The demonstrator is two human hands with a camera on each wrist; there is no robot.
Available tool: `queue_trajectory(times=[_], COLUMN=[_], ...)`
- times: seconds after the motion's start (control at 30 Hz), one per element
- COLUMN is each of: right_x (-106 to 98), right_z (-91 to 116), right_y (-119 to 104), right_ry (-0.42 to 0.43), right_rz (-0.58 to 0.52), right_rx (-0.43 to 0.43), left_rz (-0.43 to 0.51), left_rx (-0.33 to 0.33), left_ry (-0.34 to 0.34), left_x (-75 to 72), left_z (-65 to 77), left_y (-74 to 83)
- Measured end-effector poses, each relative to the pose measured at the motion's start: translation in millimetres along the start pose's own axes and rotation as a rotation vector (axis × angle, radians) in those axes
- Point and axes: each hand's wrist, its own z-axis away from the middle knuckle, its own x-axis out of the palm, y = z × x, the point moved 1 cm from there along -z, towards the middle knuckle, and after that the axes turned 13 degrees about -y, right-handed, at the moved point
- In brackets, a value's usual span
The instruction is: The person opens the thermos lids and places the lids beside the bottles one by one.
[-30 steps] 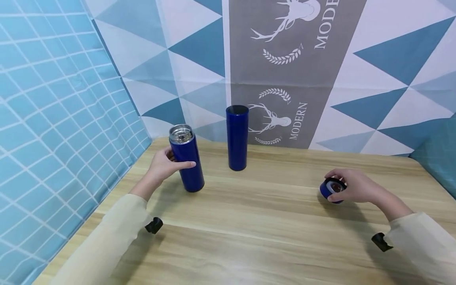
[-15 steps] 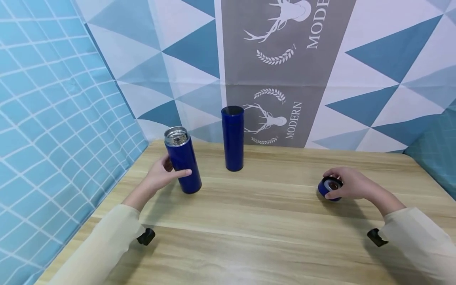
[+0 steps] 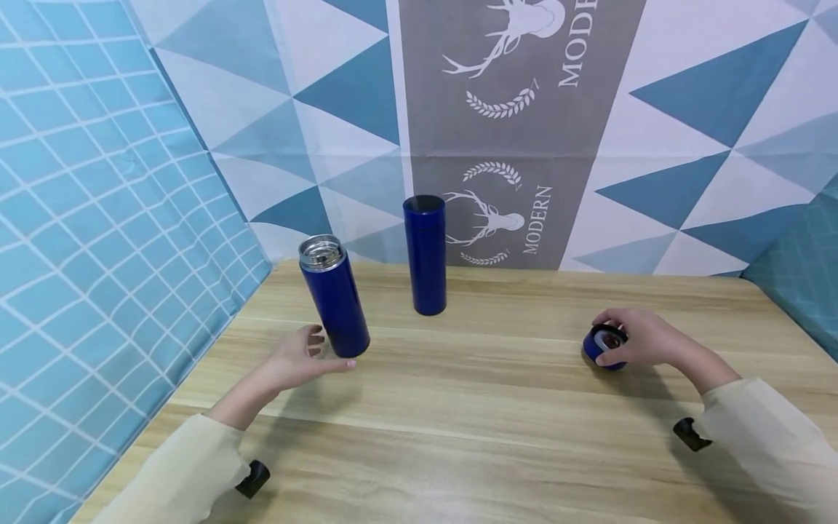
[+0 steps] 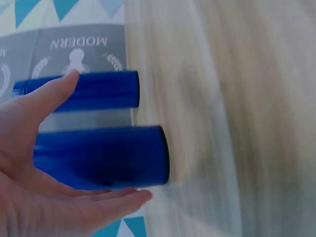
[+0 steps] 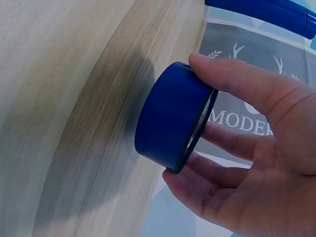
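A blue thermos bottle [image 3: 335, 306] with a bare silver threaded mouth stands uncapped on the left of the table. My left hand [image 3: 297, 360] is spread beside its lower part, thumb and fingers apart; in the left wrist view the thumb [image 4: 54, 94] is away from the bottle's wall, while the fingers pass below it. On the right, my right hand [image 3: 644, 338] pinches a blue lid [image 5: 173, 116] by its rim between thumb and fingers. Its hollow underside faces up toward the palm, low over the tabletop.
A second blue thermos bottle [image 3: 427, 258], with a dark top, stands upright behind and between the hands. The wood-grain table [image 3: 471, 422] meets a patterned cloth backdrop [image 3: 497, 145] at the rear and a blue checked cloth [image 3: 98, 240] on the left.
My left hand has let go of the open bottle and moved down and back toward me, its fingers spreading. My right hand keeps hold of the lid. The whole view has shifted slightly.
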Motion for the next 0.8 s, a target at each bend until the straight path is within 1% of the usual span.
queue_trajectory(times=[0.1,0.17,0.27,0.33,0.43,0.53,0.6,0.67,0.8], right_x=[-1.0,-1.1,0.0,1.2,3.5,5.1,5.1,5.2,5.2], right_z=[-0.7,-0.6,-0.5,-0.8,-1.8,-1.6,-0.9,-0.4,0.5], right_y=[0.1,0.5,1.2,1.2,0.4,0.6,0.9,0.8,0.8], right_ry=[-0.003,-0.002,-0.008,-0.015,-0.028,-0.038,-0.046,-0.048,-0.042], right_rz=[0.003,0.010,0.010,0.007,-0.001,-0.005,-0.007,-0.004,0.004], right_rx=[0.007,0.008,0.006,0.003,0.008,0.020,0.024,0.021,0.017], left_rz=[-0.109,-0.159,-0.188,-0.190,-0.193,-0.188,-0.161,-0.096,0.087], left_rx=[0.014,0.031,0.051,0.066,0.097,0.146,0.166,0.185,0.233], left_ry=[-0.054,-0.092,-0.122,-0.109,-0.058,0.023,0.081,0.145,0.275], left_x=[9.2,16.0,24.1,27.9,31.7,35.6,38.7,41.4,42.8], left_z=[7.9,11.1,13.4,11.6,3.2,-11.6,-22.4,-32.9,-55.1], left_y=[4.6,9.3,20.5,29.0,43.0,59.4,70.9,81.8,99.8])
